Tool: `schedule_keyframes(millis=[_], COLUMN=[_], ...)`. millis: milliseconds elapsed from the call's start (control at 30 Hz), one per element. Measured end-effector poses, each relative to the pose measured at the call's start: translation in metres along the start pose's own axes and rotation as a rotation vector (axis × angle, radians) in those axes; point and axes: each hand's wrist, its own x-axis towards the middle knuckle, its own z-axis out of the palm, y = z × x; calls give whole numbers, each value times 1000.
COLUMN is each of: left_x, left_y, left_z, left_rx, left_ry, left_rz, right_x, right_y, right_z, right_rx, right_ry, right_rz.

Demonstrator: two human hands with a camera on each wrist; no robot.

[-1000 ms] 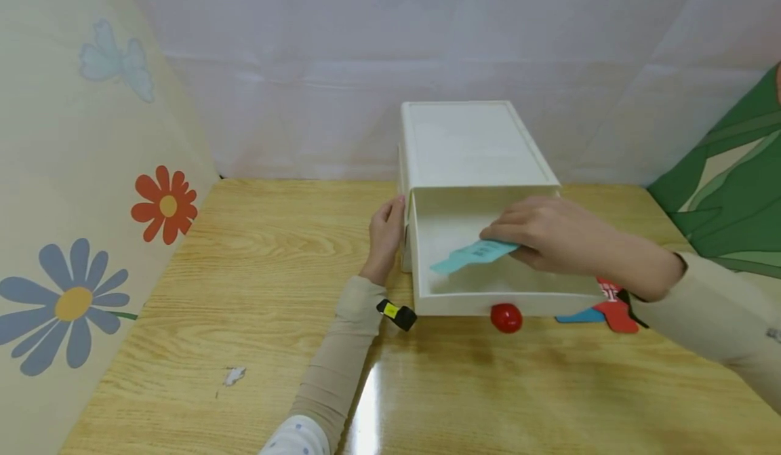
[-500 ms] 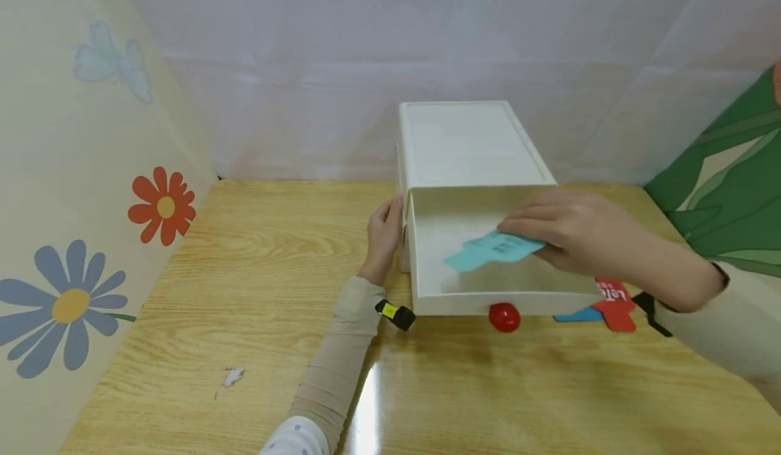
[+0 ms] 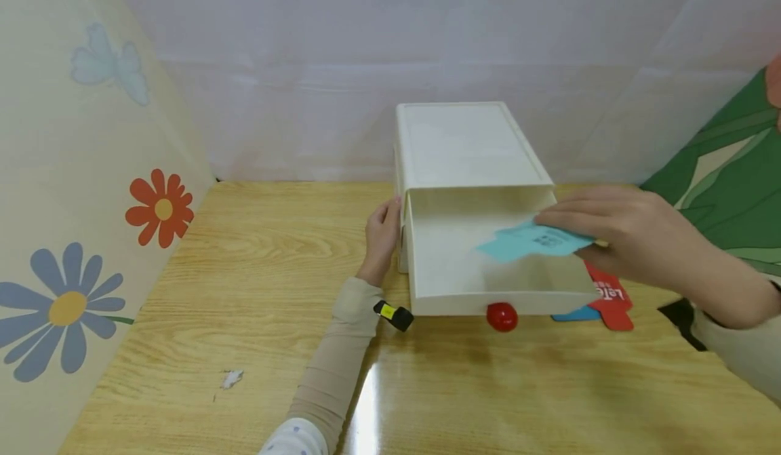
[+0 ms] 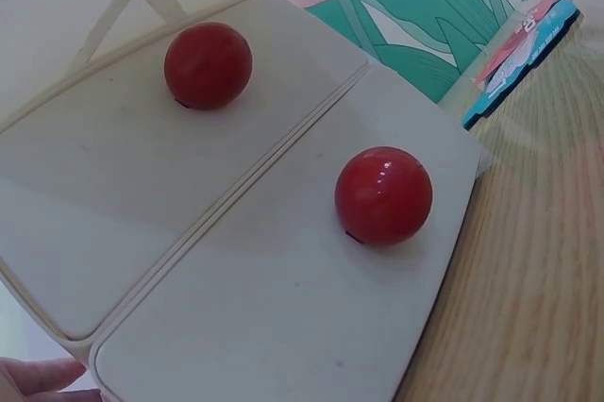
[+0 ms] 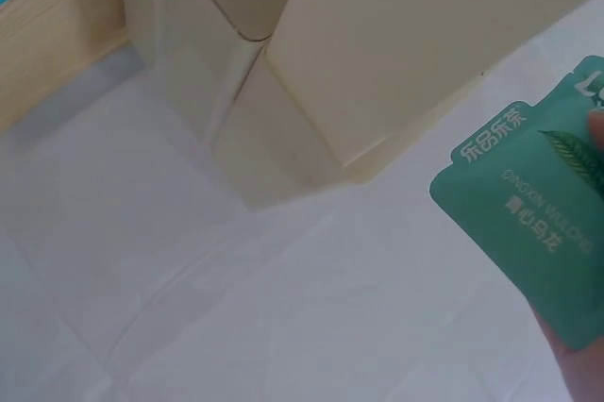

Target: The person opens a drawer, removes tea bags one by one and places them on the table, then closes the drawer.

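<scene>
In the head view my right hand (image 3: 634,231) pinches a teal tea packet (image 3: 518,241) by one end, over the right part of a pulled-out white drawer (image 3: 451,304). The right wrist view shows printing and a leaf on the tea packet (image 5: 519,204). My left hand (image 3: 381,238) rests against the left side of the white drawer cabinet (image 3: 476,143). A red ball knob (image 3: 502,317) sits on the drawer's front. Two such drawer fronts with red knobs (image 4: 383,196) fill the left wrist view, fingers (image 4: 42,376) touching their edge.
A red packet (image 3: 610,299) and a blue packet (image 3: 576,314) lie on the wooden table (image 3: 274,251) right of the cabinet. White cloth (image 3: 305,102) hangs behind, and printed flower panels (image 3: 73,306) stand at both sides.
My right hand has moved to the right with the tea packet, from the drawer's middle toward its right side. The left hand stays against the cabinet.
</scene>
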Motion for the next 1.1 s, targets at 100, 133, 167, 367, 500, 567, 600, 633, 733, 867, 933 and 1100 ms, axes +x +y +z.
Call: schedule_keyframes(millis=[100,133,167,367,500,567,600,633,733,867,933,1100], left_x=[-1,-1,-1,0,1,1,1,1,1,1,1,0], left_y=[1,1,1,1,1,0,0,1,0,0,0,0], left_z=[-1,-1,-1,-3,-4,-5,-6,-6,-6,-6,-6,-6], left_rx=[-11,-12,-9,-7,-6,-2,-2,-2,-1,0,-1,-2], left_ry=[-6,-7,-7,-6,-13,-15,-16,-16,-9,1,1,-7], left_rz=[-3,-5,-6,-12,-19,-19,-17,-15,-9,-5,-5,-5], right_x=[-5,-6,-8,-21,-30,-33,-35,-38,-44,-53,-57,-72], right_y=[1,1,2,7,10,11,12,13,15,18,20,26], right_z=[-5,-7,-8,-12,-13,-13,-13,-14,-13,-11,-9,-3], right_rx=[-29,-38,-46,-76,-96,-102,-107,-111,-116,-113,-103,-78], right_ry=[2,4,5,-30,-60,-67,-72,-75,-74,-52,-38,-25], right_rz=[28,33,37,86,130,150,162,171,203,240,254,288])
